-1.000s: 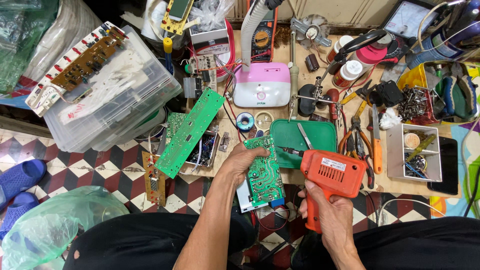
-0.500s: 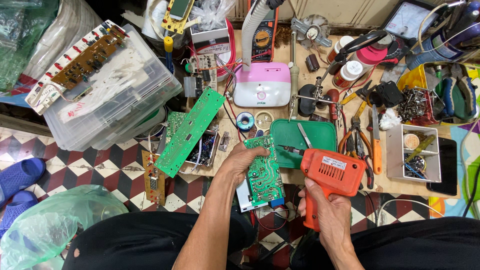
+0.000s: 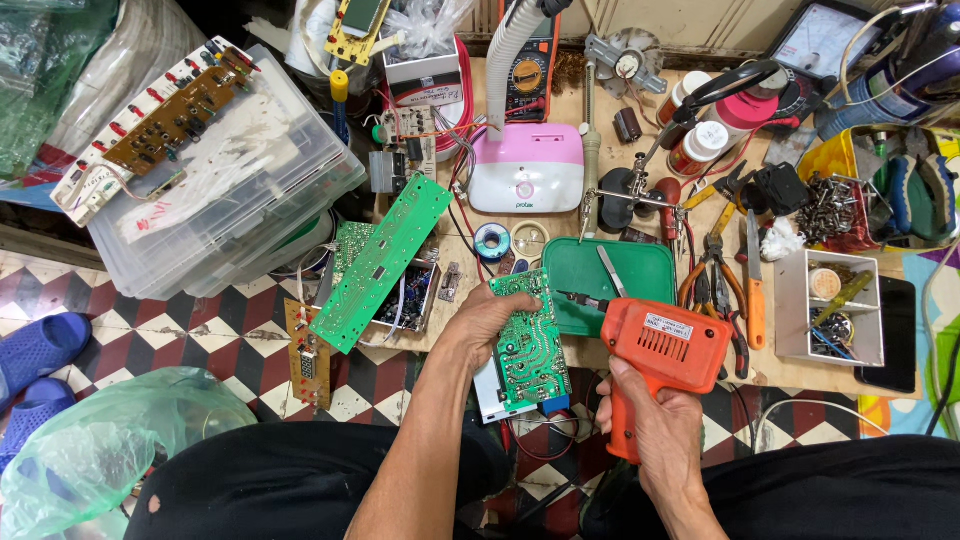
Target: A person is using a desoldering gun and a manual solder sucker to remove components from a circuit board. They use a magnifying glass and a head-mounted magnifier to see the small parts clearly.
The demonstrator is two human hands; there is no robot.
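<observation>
Almost nothing has moved since the earlier frame: both hands keep their places, and the orange soldering gun [image 3: 660, 350] has shifted only slightly while its tip stays at the board.

Seen from above, a person sits at a cluttered low desk [image 3: 470, 240]. The left hand [image 3: 487, 318] holds a green circuit board [image 3: 530, 342], its grip pinching the board's upper left edge with the fingers curled over the top. The board is tilted, near the front edge of the desk and above the person's lap. The right hand [image 3: 645, 425] has its grip pressed together around the handle of the soldering gun, whose thin metal tip points left and meets the upper right edge of the board.

Just behind the board lies a green tray [image 3: 640, 275]. To the left, a long green circuit board [image 3: 380, 262] leans at a slant. Further back sits a pink and white box-shaped device [image 3: 527, 170]. Pliers [image 3: 712, 265] and an orange-handled knife [image 3: 755, 290] lie to the right of the tray. A stack of clear plastic boxes [image 3: 230, 200] stands at the far left, and a blue sandal [image 3: 40, 345] rests on the checkered floor [image 3: 130, 330].
</observation>
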